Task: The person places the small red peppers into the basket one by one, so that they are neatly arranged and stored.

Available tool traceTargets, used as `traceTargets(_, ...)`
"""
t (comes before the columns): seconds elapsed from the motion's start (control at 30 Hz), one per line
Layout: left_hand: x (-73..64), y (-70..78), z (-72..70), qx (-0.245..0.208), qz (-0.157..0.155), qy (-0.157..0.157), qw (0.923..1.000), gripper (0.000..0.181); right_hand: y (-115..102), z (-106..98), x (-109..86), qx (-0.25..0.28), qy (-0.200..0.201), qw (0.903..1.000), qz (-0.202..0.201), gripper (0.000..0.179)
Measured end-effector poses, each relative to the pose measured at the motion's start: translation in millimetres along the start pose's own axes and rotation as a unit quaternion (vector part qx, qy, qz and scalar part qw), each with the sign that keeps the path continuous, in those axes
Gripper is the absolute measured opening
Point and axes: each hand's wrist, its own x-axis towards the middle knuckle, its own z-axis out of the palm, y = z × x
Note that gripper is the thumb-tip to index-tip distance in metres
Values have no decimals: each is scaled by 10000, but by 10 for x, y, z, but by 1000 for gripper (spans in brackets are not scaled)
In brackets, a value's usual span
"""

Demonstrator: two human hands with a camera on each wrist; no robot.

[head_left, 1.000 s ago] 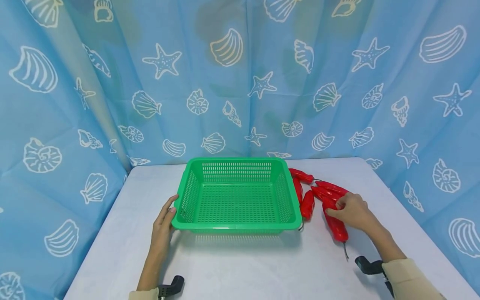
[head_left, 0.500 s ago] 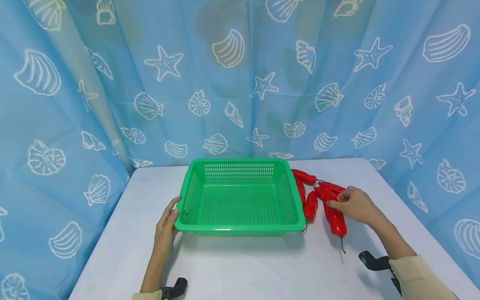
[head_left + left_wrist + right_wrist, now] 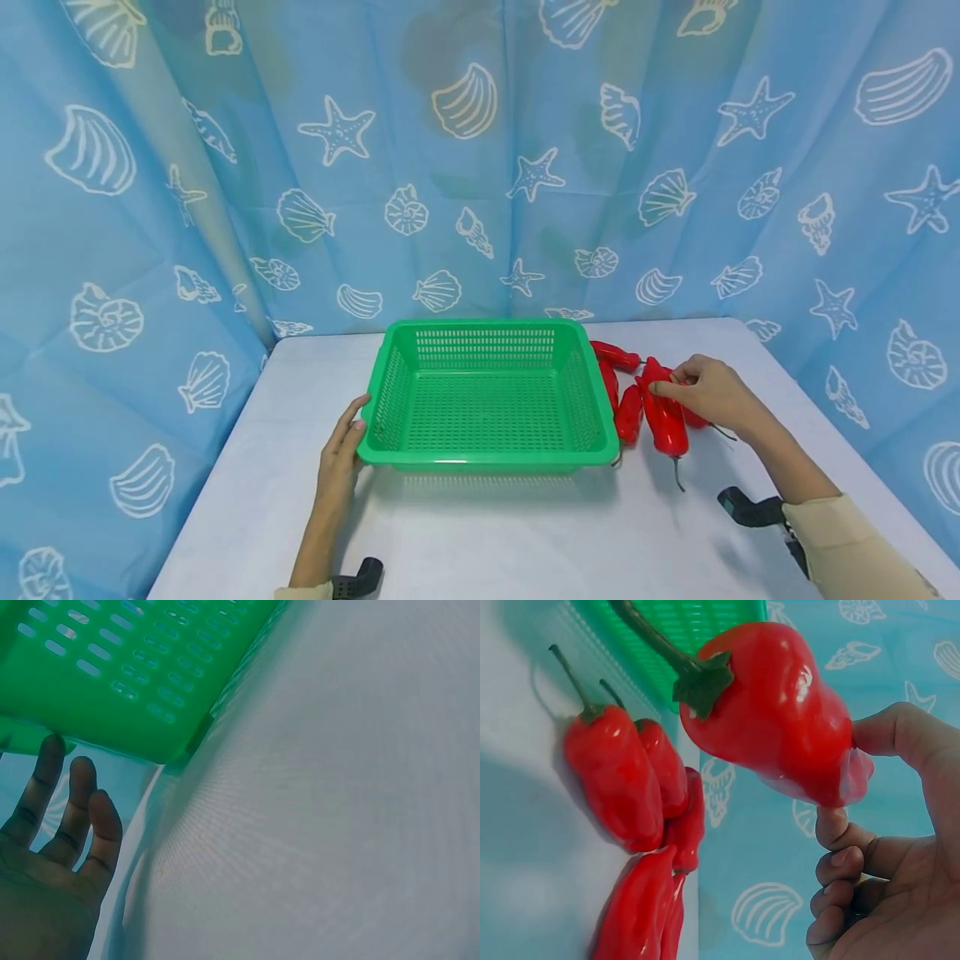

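Note:
My right hand pinches a red chilli pepper near its tip, between thumb and forefinger. In the right wrist view this pepper is lifted above the others, its green stem pointing away from the hand and the other fingers curled beneath. On the left, my left hand rests against the side rim of a green plastic basket. Its fingers look fairly straight in the left wrist view, with fingertips right at the basket's rim. Nothing lies inside the basket.
Several more red peppers lie on the white-covered table along the basket's right side, some partly hidden. A blue curtain with white shell prints hangs behind and around the table.
My right hand has lifted the pinched pepper off the pile, uncovering another pepper under the hand. The left hand stays at the basket, and the whole head view has shifted slightly.

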Motion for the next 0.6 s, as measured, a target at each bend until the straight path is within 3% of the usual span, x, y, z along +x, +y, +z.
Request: traceTargets(0.6,18,-46,3,-11,129,113,9999,45,-380,44,101,107,-68,9987,-486,48)
